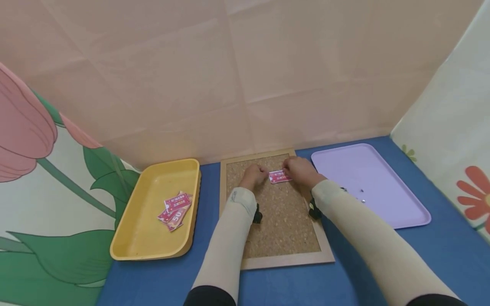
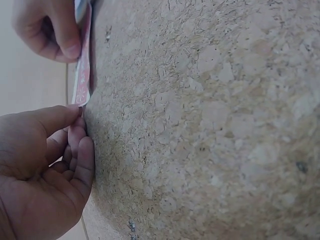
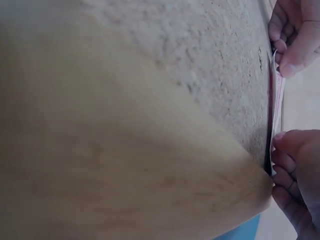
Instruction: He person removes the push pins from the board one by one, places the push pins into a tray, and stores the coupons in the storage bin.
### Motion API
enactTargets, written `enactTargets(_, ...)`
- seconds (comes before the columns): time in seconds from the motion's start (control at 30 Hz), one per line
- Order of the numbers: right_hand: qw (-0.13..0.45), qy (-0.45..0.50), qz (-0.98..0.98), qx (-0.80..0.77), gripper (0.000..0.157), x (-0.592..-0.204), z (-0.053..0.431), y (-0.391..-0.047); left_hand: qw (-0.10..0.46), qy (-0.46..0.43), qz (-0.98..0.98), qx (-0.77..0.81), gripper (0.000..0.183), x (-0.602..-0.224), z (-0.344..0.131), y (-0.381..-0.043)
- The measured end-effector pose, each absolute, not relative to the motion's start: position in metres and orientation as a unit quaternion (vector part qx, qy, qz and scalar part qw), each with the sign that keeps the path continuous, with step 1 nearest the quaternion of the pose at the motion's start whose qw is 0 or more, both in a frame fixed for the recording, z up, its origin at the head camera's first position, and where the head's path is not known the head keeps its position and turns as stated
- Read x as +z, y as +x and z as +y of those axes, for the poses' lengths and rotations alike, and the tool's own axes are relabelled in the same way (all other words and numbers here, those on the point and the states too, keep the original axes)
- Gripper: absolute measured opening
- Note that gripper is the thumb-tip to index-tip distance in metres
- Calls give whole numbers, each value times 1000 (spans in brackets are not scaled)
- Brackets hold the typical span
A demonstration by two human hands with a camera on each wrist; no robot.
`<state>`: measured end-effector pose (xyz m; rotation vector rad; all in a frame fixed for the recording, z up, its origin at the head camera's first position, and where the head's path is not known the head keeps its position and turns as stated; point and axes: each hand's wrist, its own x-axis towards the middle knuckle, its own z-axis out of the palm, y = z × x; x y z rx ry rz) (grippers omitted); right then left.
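A pink-and-white paper coupon (image 1: 279, 177) lies close over the upper part of a wood-framed cork board (image 1: 281, 221). My left hand (image 1: 254, 177) pinches its left end between thumb and fingers, as the left wrist view shows at the coupon's corner (image 2: 81, 92). At the opposite end, my right hand (image 1: 301, 171) pinches the coupon with the thumb on its face. Seen edge-on in the right wrist view, the coupon (image 3: 278, 100) stretches between both hands, its edge right at the cork.
On the left stands a yellow tray (image 1: 134, 229) with several pink coupons (image 1: 177, 208) in a loose pile. A lilac tray (image 1: 383, 182) at the right bears several tiny shiny pieces (image 1: 363, 201). Blue cloth (image 1: 291, 287) covers the table, and a beige sheet hangs behind.
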<state>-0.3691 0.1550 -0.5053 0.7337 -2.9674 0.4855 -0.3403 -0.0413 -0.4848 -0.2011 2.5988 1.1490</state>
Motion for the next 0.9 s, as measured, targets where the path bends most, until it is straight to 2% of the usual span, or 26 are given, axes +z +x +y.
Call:
enactTargets(0.47,28,241,-952,185,14,-512,160,-372,148,-71,901,401,15,-483,-40,-339)
enactTargets(0.9,11,232,-961,150,10,-501,153,-366,145,-67,905,394,17,-484,-41,-337)
